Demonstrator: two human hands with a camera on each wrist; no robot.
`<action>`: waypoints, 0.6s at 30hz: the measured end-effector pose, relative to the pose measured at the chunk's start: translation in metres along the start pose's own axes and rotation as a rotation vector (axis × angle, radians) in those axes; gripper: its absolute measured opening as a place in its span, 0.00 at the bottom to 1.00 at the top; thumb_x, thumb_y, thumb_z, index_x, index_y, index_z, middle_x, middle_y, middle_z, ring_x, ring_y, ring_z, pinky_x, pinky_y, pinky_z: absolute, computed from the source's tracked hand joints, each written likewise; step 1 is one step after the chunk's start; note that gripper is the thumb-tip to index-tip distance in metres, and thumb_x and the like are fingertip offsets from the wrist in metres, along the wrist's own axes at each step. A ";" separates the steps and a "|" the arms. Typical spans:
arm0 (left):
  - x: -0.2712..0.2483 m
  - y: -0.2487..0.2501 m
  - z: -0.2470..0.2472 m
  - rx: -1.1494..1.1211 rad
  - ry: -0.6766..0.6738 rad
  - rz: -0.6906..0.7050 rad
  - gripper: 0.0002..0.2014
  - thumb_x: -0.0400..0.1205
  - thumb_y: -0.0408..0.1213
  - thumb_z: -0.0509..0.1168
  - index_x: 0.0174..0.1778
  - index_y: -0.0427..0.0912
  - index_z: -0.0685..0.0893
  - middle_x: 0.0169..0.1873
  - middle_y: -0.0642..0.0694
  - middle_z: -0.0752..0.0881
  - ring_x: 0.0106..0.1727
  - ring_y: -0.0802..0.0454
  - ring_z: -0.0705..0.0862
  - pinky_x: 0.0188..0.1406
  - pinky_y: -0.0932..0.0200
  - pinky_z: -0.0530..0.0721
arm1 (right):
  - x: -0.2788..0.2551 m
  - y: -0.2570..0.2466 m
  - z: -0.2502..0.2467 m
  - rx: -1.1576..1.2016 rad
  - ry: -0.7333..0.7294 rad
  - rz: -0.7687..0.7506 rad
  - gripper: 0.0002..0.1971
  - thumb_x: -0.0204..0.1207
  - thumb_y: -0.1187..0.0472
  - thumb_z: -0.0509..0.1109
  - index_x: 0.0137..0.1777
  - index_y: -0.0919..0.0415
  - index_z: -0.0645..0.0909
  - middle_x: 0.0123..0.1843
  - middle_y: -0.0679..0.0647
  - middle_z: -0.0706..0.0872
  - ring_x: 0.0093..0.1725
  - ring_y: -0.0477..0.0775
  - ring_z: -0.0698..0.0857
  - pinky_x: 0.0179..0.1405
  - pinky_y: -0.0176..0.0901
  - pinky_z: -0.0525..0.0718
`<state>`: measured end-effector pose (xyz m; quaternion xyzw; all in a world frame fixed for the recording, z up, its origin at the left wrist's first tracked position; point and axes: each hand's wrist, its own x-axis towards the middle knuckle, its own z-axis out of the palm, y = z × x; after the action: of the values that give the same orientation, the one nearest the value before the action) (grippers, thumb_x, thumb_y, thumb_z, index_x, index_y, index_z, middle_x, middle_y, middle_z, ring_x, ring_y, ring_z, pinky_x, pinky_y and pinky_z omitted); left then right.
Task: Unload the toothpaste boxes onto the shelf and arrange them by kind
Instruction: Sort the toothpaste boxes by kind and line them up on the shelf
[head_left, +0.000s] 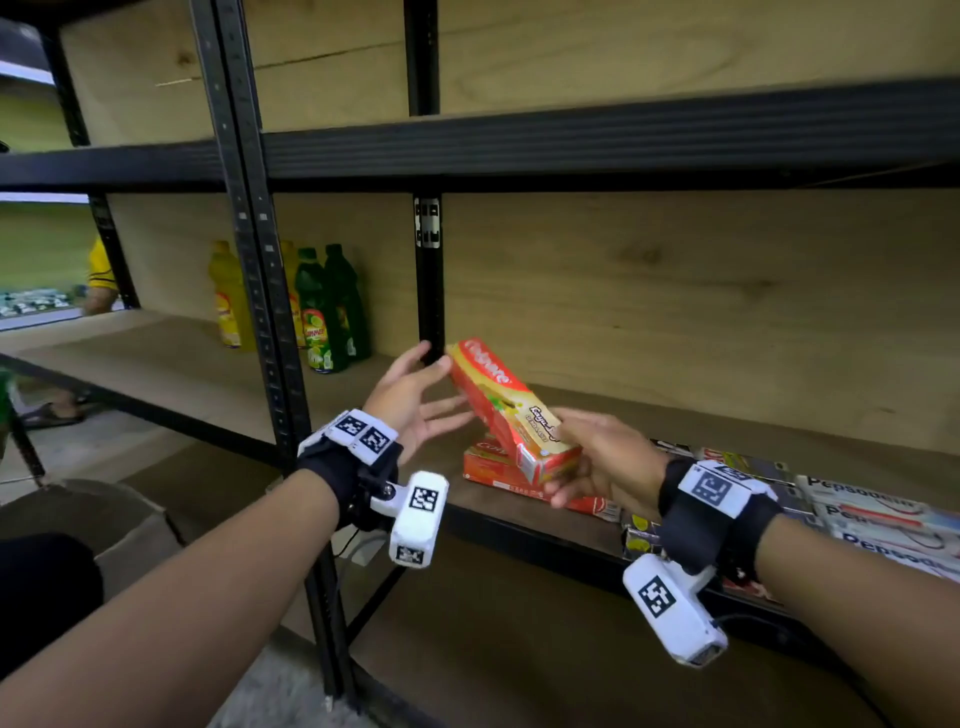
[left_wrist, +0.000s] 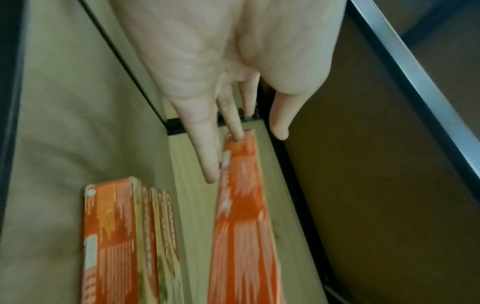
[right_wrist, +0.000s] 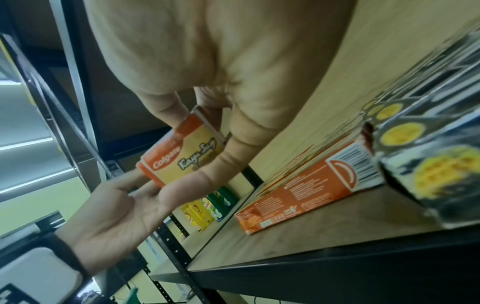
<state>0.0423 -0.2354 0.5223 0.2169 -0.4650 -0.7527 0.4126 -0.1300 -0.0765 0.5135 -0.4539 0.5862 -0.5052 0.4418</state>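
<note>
Lighting is dim and even. The head view bows straight lines near its edges. Both wrist views are soft, with motion blur; near objects at the frame edges are out of focus.

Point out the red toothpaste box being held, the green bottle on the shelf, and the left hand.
Held toothpaste box (head_left: 506, 402): head view, on its red and yellow front face.
Green bottle (head_left: 319, 327): head view, on its label.
Left hand (head_left: 410, 400): head view, on the open palm.
</note>
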 end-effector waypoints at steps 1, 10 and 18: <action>0.002 0.000 -0.006 -0.013 0.013 -0.031 0.31 0.80 0.31 0.70 0.78 0.53 0.68 0.67 0.40 0.79 0.57 0.30 0.86 0.51 0.38 0.88 | -0.003 0.002 -0.004 -0.015 -0.001 0.016 0.16 0.87 0.66 0.53 0.66 0.55 0.79 0.39 0.66 0.86 0.31 0.57 0.85 0.26 0.44 0.88; -0.001 -0.040 -0.049 0.482 -0.217 -0.280 0.41 0.71 0.17 0.74 0.78 0.45 0.70 0.67 0.37 0.79 0.60 0.40 0.87 0.53 0.48 0.89 | -0.018 0.005 -0.026 -0.409 -0.035 0.241 0.15 0.83 0.50 0.66 0.66 0.52 0.77 0.42 0.59 0.83 0.31 0.50 0.81 0.27 0.41 0.78; 0.003 -0.045 -0.047 1.009 -0.203 -0.121 0.28 0.68 0.32 0.81 0.64 0.45 0.80 0.47 0.47 0.90 0.29 0.52 0.84 0.26 0.58 0.86 | -0.009 0.015 -0.026 -1.298 0.108 0.069 0.44 0.66 0.39 0.79 0.80 0.47 0.65 0.80 0.47 0.70 0.76 0.52 0.72 0.72 0.46 0.74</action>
<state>0.0552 -0.2526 0.4603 0.3413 -0.7944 -0.4745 0.1651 -0.1544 -0.0620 0.5020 -0.5834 0.8077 -0.0563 0.0637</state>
